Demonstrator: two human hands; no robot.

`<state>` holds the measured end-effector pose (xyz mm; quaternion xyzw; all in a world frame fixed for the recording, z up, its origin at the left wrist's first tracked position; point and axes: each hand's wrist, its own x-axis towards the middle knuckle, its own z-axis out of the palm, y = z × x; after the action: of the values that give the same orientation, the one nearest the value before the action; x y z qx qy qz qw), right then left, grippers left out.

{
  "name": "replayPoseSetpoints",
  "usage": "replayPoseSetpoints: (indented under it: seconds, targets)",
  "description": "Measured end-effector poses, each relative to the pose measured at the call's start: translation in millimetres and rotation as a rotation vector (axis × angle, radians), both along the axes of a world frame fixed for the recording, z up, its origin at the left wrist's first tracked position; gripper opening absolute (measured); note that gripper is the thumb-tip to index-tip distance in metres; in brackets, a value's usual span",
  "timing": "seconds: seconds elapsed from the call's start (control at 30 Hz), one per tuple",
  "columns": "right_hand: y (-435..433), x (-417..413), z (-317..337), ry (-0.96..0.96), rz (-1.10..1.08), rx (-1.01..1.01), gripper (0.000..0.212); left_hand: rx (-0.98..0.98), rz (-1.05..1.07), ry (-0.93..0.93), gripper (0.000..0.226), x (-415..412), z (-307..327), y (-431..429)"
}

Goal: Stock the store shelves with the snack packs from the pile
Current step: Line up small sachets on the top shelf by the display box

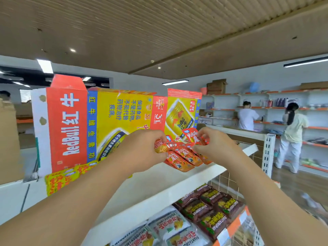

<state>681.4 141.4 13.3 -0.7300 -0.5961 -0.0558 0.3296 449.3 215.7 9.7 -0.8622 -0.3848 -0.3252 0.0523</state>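
Glossy dark packs (209, 205) lie flat on the lower tier. Above them, the left hand (142, 150) pinches a fan of slim red foil snack packs (182, 157) and the right hand (211, 148) pinches one. Their long axes slant down-right over the smooth white top shelf (159, 180), before a printed cardboard carton (106, 125).
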Motion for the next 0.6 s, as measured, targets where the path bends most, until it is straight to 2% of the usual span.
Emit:
replayPoseSetpoints:
  seconds: [0.1,0.23,0.37,0.47,0.6]
  targets:
    - [26,6,-9,0.010,0.042,-0.002,0.033,-0.011,0.029,0.008,0.036,14,2,13]
    - [58,19,-34,-0.084,0.099,-0.016,0.030,-0.098,0.081,-0.009,0.033,40,-6,31]
    - [81,37,-52,-0.082,0.226,-0.033,0.027,-0.135,0.219,0.049,0.033,63,-18,39]
    - [92,48,-59,-0.102,0.344,-0.039,0.025,-0.172,0.310,-0.007,0.032,76,-25,43]
    - [102,55,-61,-0.171,0.435,-0.014,0.035,-0.189,0.449,-0.077,0.026,80,-33,42]
